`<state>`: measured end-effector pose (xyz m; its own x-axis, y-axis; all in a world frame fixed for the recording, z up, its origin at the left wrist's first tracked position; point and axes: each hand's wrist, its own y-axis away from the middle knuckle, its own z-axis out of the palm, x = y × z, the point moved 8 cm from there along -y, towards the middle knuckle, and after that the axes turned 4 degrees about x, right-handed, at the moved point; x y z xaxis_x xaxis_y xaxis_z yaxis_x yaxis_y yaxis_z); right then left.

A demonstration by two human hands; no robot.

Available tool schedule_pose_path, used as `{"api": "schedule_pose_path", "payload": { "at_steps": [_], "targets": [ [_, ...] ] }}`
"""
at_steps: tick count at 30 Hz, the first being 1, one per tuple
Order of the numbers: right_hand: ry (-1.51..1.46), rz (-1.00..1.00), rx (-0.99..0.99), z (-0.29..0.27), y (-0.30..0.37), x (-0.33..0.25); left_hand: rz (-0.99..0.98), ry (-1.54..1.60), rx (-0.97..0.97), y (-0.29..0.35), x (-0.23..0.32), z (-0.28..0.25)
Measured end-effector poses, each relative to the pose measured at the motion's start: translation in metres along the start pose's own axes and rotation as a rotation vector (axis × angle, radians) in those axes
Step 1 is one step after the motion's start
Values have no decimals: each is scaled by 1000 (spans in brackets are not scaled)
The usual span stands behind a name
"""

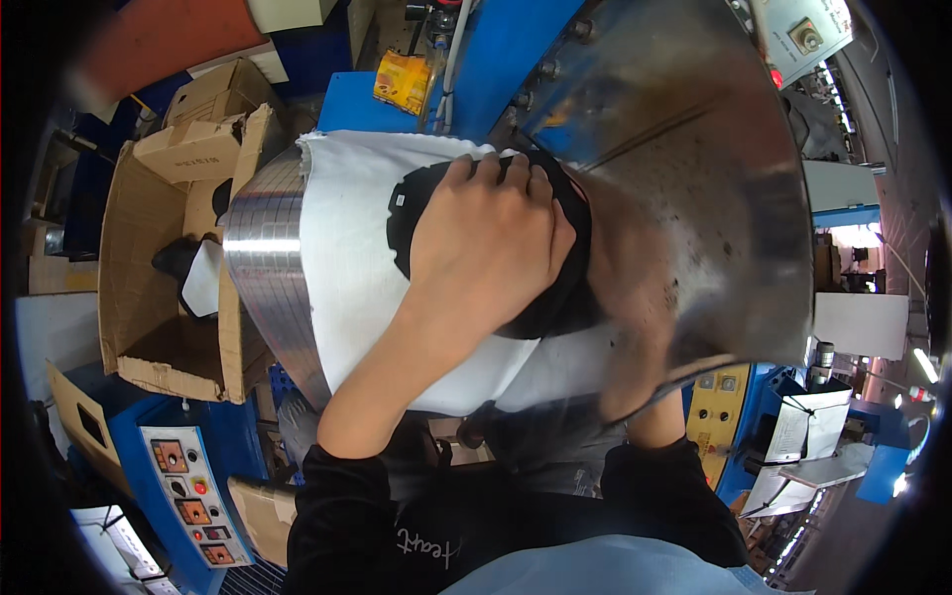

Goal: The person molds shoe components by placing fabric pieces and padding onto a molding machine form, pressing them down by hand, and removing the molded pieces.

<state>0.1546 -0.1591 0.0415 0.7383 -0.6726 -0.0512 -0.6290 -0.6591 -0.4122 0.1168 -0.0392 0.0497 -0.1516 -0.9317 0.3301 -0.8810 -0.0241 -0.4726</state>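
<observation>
My left hand lies over a black, rounded flat piece with a notched edge and a small white label. Its fingers are close together and bent over the far side of the piece, so their tips are hidden. Under the piece is a white cloth draped over a curved metal surface. My right hand is beside the black piece, behind a glossy, smudged, curved sheet. That sheet blurs it, and its fingers cannot be made out.
At the left stands an open cardboard box with black and white pieces inside. Nearer is a blue control panel with dials and buttons. A yellow packet lies on the blue machine at the back. More controls sit at the right.
</observation>
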Motion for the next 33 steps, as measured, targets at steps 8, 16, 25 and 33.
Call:
{"api": "schedule_pose_path", "payload": {
  "at_steps": [8, 16, 25, 33],
  "targets": [
    [-37, -2, 20, -5, -4, -3, 11, -3, 24, -4, 1, -4],
    [-89, -1, 117, -14, -5, -9, 20, -3, -29, -1, 4, -5],
    [55, 34, 185, -30, 9, -5, -66, -23, -170, -4, 6, -5],
    [43, 21, 289, -49, 20, -7, 73, -99, 378, 20, 21, -32]
  ]
}}
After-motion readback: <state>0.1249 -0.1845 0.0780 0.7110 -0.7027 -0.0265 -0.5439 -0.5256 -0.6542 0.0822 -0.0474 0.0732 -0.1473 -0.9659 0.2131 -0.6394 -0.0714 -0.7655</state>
